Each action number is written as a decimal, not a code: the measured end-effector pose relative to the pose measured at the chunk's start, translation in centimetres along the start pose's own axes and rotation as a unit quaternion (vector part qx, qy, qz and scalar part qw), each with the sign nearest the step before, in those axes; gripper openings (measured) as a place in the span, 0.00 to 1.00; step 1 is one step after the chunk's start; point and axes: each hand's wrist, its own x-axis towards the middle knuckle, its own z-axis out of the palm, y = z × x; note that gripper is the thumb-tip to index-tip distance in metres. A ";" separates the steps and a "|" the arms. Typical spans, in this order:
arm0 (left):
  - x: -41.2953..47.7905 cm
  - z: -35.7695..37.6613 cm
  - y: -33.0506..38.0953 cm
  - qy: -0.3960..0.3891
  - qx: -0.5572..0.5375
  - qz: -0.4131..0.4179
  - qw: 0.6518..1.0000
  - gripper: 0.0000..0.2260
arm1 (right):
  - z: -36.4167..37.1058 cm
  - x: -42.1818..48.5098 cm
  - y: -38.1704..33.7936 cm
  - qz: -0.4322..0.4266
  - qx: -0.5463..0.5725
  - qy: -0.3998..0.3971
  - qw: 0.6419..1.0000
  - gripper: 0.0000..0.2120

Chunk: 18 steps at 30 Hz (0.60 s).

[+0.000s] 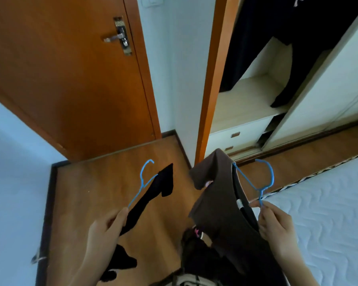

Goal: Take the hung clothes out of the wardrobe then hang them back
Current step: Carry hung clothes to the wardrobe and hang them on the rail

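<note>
The person stands facing the open white wardrobe (298,112), a garment in each hand. The left hand (105,228) is closed around a black cloth (149,201) on a thin blue wire hanger (143,180), hook pointing forward. The right hand (277,226) pinches the neck of a second blue hanger (260,182) carrying a brown shirt (219,205). Both seem held apart to keep them untangled. Dark clothes (287,38) hang inside.

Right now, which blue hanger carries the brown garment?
The blue hanger in the right hand, by the bed: brown garment. The left hand has black cloth.
</note>
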 end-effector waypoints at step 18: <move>21.6 17.1 31.3 -0.244 -0.109 0.146 0.953 0.20 | -7.2 24.3 -15.7 -0.047 0.118 0.114 0.985 0.15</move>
